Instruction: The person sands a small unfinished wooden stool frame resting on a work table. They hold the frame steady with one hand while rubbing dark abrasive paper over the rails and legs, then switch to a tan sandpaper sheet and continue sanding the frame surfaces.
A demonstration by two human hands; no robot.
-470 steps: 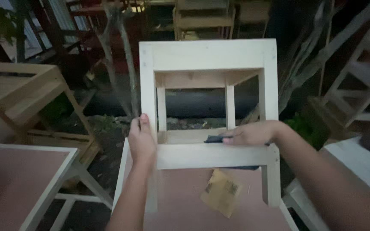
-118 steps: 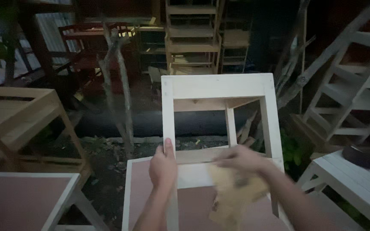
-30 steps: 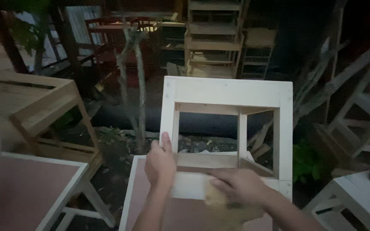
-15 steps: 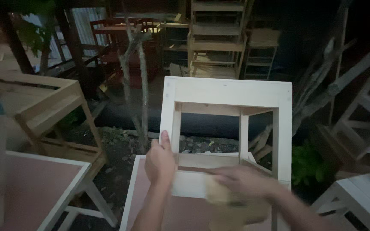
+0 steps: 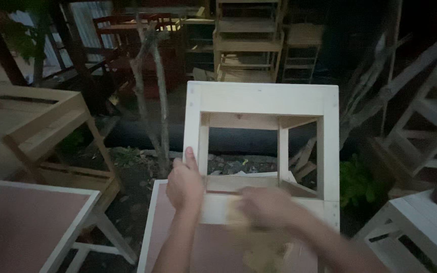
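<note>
Head view: left hand (image 5: 184,183) clamped round the near left post of the pale wooden frame (image 5: 262,98), thumb up, exactly where it gripped half a second and a second ago, frame propped upright on the pink-topped table (image 5: 154,222) as before. Right hand (image 5: 265,206) pressed flat on a tan sheet of sandpaper (image 5: 261,247) against the lower front rail, now blurred and shifted left of its place half a second back, fingers closed over the sheet though exact curl too smeared to tell; judged a rubbing stroke in full swing along that rail, sanding not finished
</note>
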